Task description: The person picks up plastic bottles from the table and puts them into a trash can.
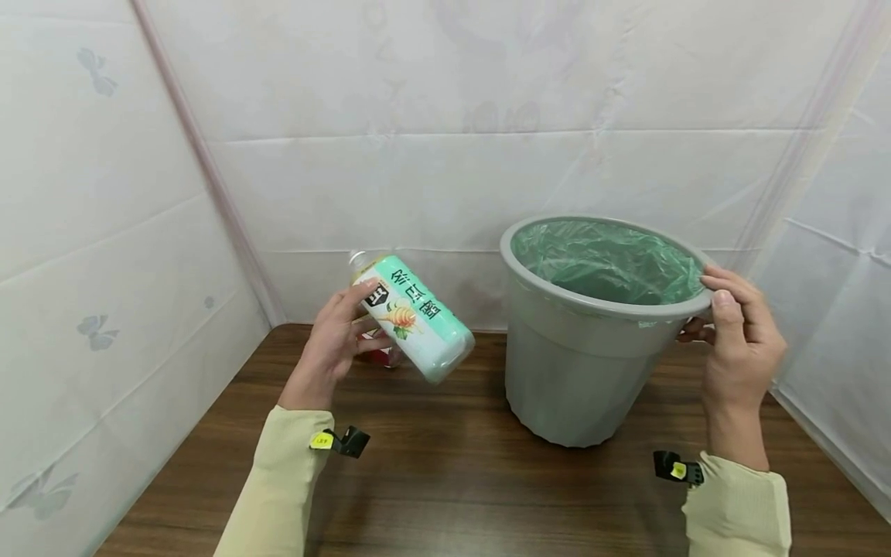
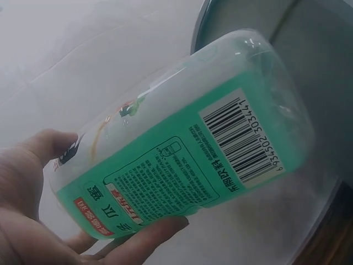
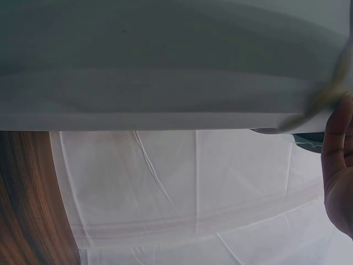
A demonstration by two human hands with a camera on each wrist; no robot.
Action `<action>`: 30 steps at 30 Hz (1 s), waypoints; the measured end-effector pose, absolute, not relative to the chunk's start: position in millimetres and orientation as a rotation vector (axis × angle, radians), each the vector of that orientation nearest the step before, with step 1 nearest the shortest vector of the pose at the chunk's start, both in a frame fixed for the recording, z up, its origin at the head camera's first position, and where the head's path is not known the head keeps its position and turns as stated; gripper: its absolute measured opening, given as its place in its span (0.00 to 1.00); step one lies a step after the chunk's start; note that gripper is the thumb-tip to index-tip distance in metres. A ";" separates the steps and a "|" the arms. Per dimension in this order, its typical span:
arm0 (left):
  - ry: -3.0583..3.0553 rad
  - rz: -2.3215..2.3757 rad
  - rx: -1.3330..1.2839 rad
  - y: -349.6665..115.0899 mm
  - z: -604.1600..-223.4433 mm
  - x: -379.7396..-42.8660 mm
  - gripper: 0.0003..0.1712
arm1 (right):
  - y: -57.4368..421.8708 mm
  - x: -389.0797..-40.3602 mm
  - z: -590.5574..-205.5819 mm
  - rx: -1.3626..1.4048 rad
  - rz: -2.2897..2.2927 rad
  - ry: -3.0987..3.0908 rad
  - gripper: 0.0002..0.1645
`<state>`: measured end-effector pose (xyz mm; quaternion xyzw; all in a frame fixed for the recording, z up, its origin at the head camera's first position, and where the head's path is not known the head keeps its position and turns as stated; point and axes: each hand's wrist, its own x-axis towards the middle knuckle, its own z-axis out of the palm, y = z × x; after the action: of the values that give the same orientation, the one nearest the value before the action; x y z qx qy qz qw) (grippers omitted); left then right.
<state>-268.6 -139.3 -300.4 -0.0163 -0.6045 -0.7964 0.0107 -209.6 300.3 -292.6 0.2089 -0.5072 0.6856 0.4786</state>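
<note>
Bottle in the left hand: from my remote seat I see thumb and fingers wrapped round its neck end, the body tilted, its base aimed down towards the grey bin. It hangs above the worktop, beside the bin and apart from its opening. The right hand clasps the far right of the rim, thumb and fingers hooked over the edge; whether it also pinches the green liner, I cannot tell.

My first worry is that hold. It sits at one end, so the long base could swing and twist the smooth label out of the fingers, dropping the bottle on the worktop. I cannot make out whether a cap is on or how much is inside; if it is uncapped and part full, tipping the neck lower would risk a spill. Were it carried across at this height, the base could knock the near rim and rock the bin, with one hand alone bracing it. The liner looks loose and crumpled, so a snag might drag it inward. A red item, partly hidden behind the left hand, could be bumped by a low, careless sweep.
</note>
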 end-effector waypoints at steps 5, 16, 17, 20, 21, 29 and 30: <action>-1.888 -2.473 -0.095 -131.3 -288.8 -270.6 0.33 | 300.5 -209.8 -292.6 0.511 1.667 -1.242 0.17; -1.898 -2.445 -0.280 -112.1 -261.2 -274.2 0.36 | 300.2 -209.0 -292.6 0.502 1.657 -1.258 0.17; -1.894 -2.453 -0.291 -110.4 -259.3 -274.6 0.36 | 300.3 -208.9 -292.6 0.499 1.657 -1.258 0.17; -1.875 -2.500 -0.318 -106.6 -253.6 -275.5 0.37 | 300.3 -208.8 -292.5 0.492 1.653 -1.256 0.17; -1.864 -2.523 -0.320 -105.4 -252.0 -275.7 0.37 | 300.2 -208.8 -292.6 0.491 1.651 -1.255 0.17; -1.780 -2.658 -0.293 -96.1 -241.5 -278.8 0.37 | 299.4 -210.3 -291.7 0.481 1.656 -1.236 0.17; -1.765 -2.677 -0.293 -94.8 -240.6 -279.5 0.37 | 299.3 -210.4 -291.7 0.479 1.657 -1.235 0.17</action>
<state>-279.5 -94.8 -240.6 -0.0910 -0.5478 -0.8307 -0.0390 -210.4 299.3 -291.7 0.1970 -0.5081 0.6818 0.4880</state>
